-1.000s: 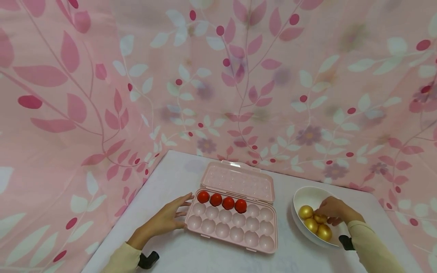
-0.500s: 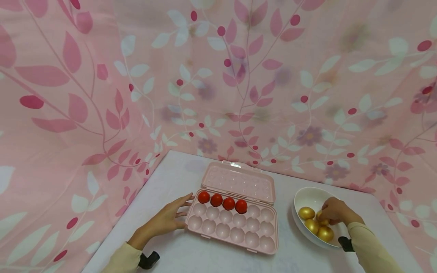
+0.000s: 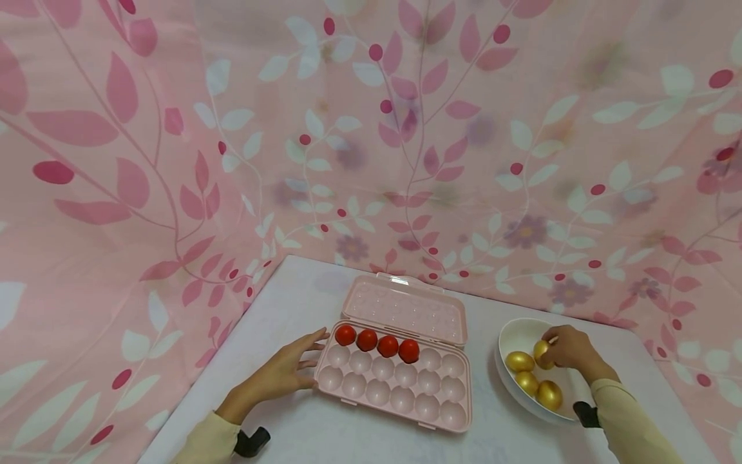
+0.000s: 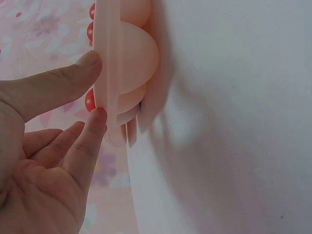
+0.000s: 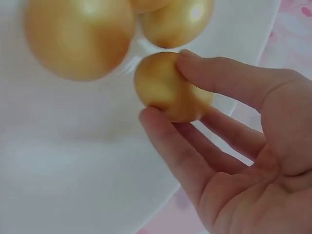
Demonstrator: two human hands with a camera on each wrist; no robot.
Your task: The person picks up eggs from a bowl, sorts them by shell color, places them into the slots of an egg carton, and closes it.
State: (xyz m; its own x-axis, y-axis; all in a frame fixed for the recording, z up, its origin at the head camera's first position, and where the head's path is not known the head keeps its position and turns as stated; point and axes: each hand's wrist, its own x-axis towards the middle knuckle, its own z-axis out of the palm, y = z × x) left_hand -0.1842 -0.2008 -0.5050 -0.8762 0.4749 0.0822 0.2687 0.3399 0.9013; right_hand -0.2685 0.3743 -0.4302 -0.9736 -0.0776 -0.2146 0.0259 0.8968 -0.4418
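My right hand [image 3: 570, 352] is inside the white bowl [image 3: 503, 372], where thumb and fingers pinch a golden egg [image 5: 163, 85]. Several more golden eggs [image 3: 549, 395] lie beside it in the bowl. To the left is a pink egg box [image 3: 400, 370] whose hinged lid [image 3: 406, 308] is laid back. Several glossy red balls [image 3: 388, 345] fill most of its back row, starting from the left. My left hand [image 3: 278, 367] has its fingers spread, fingertips at the box's left rim. In the left wrist view the thumb and a fingertip touch that rim, with the rounded cups showing below.
The box and bowl stand on a white tabletop [image 3: 313, 432], a gap between them. Behind and at the sides hangs a pink curtain [image 3: 406, 129] printed with leaves, meeting the table's back edge.
The right hand has gripped a golden egg and shifted it slightly up, away from the others, which have settled a little. The left hand and the egg box have stayed put.
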